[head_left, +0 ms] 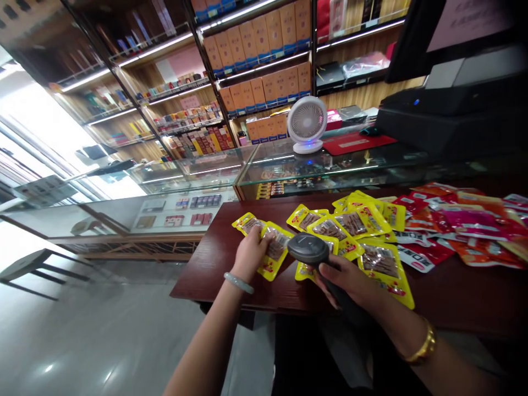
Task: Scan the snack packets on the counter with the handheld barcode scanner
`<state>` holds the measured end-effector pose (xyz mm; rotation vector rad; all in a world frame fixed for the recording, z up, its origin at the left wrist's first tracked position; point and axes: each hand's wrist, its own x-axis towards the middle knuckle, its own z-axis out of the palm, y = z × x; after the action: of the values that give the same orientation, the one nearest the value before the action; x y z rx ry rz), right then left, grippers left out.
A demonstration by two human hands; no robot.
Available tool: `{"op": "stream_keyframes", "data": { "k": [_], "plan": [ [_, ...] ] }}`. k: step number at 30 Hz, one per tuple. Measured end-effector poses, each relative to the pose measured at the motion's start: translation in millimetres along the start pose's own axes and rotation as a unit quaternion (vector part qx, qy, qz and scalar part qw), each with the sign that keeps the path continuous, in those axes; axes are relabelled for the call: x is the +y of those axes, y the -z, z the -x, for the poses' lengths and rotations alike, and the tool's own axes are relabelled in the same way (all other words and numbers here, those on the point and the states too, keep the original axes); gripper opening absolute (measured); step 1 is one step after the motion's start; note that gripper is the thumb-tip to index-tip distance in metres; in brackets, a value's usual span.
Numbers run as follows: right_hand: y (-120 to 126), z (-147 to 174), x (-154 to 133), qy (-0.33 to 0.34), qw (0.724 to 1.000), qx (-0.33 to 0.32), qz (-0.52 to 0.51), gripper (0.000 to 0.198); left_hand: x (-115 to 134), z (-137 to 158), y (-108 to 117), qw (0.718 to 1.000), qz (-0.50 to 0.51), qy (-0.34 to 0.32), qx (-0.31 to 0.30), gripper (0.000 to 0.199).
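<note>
My right hand point(344, 278) is wrapped round the handle of a dark barcode scanner point(307, 248), whose head points left. In front of it, my left hand point(251, 250) grips the left edge of a yellow snack packet point(275, 256) with brown strips showing through its clear window. Another yellow packet point(246, 223) lies just behind my left fingers, partly covered by them. To the right of the scanner spreads a pile of similar yellow packets point(350, 223), with one large packet point(379, 261) close to my right wrist.
Red, orange and pink snack packets point(466, 220) are heaped at the right of the dark red table point(223, 258). Behind stand a glass display counter point(272, 165), a white fan point(307, 124), a red mat point(357, 144) and a monitor point(462, 33). A stool point(25, 264) is at left.
</note>
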<state>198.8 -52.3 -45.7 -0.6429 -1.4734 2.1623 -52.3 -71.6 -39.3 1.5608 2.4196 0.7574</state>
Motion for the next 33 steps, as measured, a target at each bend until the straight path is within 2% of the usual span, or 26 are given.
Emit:
{"op": "stream_keyframes", "data": {
  "k": [4,5,7,9,11,12,14,16,18,21,25,30,33],
  "plan": [
    [7.3,-1.0,-1.9,0.004,0.999,0.044,0.004,0.043,27.9,-17.2,-33.4,0.98,0.183,-0.07,-0.028,0.03],
    [8.4,-2.2,-1.7,0.005,0.999,0.048,0.008,0.043,30.5,-22.0,-37.1,0.978,0.184,-0.093,-0.026,0.033],
    [9.7,-4.4,-1.1,0.003,0.999,0.051,0.016,0.043,25.6,-32.2,-35.2,0.988,0.101,-0.119,0.012,0.041],
    [9.7,-5.8,-0.5,-0.007,0.999,0.051,0.018,0.044,8.2,-43.9,-22.9,0.993,-0.035,-0.086,0.068,0.053],
    [8.6,-6.2,0.3,-0.015,0.999,0.049,0.011,0.044,-16.3,-56.9,-6.5,0.985,-0.136,0.007,0.104,0.069],
    [7.8,-6.2,0.7,-0.017,0.999,0.047,0.006,0.044,-28.7,-63.5,1.0,0.979,-0.163,0.06,0.106,0.078],
    [5.9,-6.1,1.6,-0.018,0.999,0.044,-0.002,0.044,-49.4,-75.7,12.1,0.974,-0.172,0.136,0.065,0.091],
    [4.1,-6.0,2.3,-0.019,0.999,0.043,-0.005,0.044,-61.0,-84.7,16.9,0.978,-0.151,0.14,0.011,0.098],
    [3.3,-5.9,2.5,-0.021,0.999,0.045,-0.004,0.044,-63.3,-89.1,16.7,0.986,-0.134,0.103,-0.009,0.102],
    [4.3,-5.1,1.4,-0.021,0.999,0.049,-0.003,0.044,-56.5,-87.1,12.5,0.993,-0.086,0.076,0.009,0.095],
    [7.6,-1.5,-4.1,-0.015,0.999,0.034,0.009,0.044,-41.7,-73.0,9.0,0.995,0.044,0.075,0.052,0.069],
    [9.5,6.3,-12.4,0.005,0.999,0.01,0.041,0.042,-5.5,-49.1,1.4,0.972,0.177,-0.003,0.153,0.058],
    [12.8,11.6,-12.9,0.021,0.999,-0.003,0.041,0.037,21.4,-39.3,-7.6,0.95,0.248,-0.052,0.183,0.056]
  ]
}}
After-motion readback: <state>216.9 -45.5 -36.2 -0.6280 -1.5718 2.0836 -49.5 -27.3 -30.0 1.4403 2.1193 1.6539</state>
